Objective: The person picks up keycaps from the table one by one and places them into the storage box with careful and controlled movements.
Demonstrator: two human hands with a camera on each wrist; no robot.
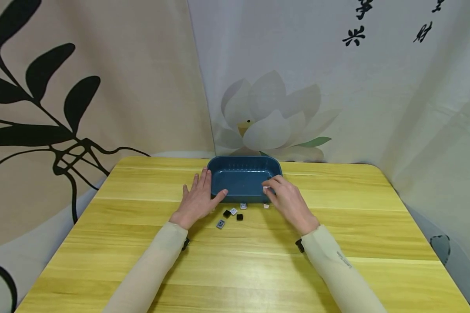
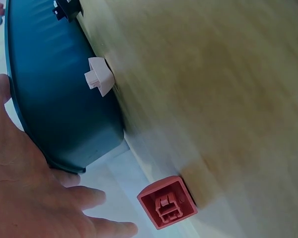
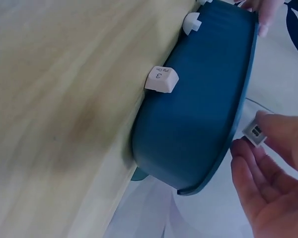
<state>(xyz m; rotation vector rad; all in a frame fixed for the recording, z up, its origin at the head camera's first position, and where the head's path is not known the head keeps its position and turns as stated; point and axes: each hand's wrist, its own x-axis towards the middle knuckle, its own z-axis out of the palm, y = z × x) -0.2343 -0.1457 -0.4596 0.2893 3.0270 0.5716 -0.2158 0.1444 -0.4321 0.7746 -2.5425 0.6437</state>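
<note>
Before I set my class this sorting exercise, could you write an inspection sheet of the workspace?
Surface: wood-grain tabletop.
Job's things: blue tray; loose keycaps in black, white, grey and red on the tabletop near it.
Clutter: nothing seen.
Hands: left hand rests on the tray's left rim; right hand pinches a pale keycap.
Cables: nothing seen.
Surroundings: printed fabric behind, with flower and leaf designs.

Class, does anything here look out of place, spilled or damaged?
No damage stands out. Loose keycaps look spilled: they lie scattered at differing angles on the table, outside the blue tray. One upturned keycap shows its hollow underside.
</note>
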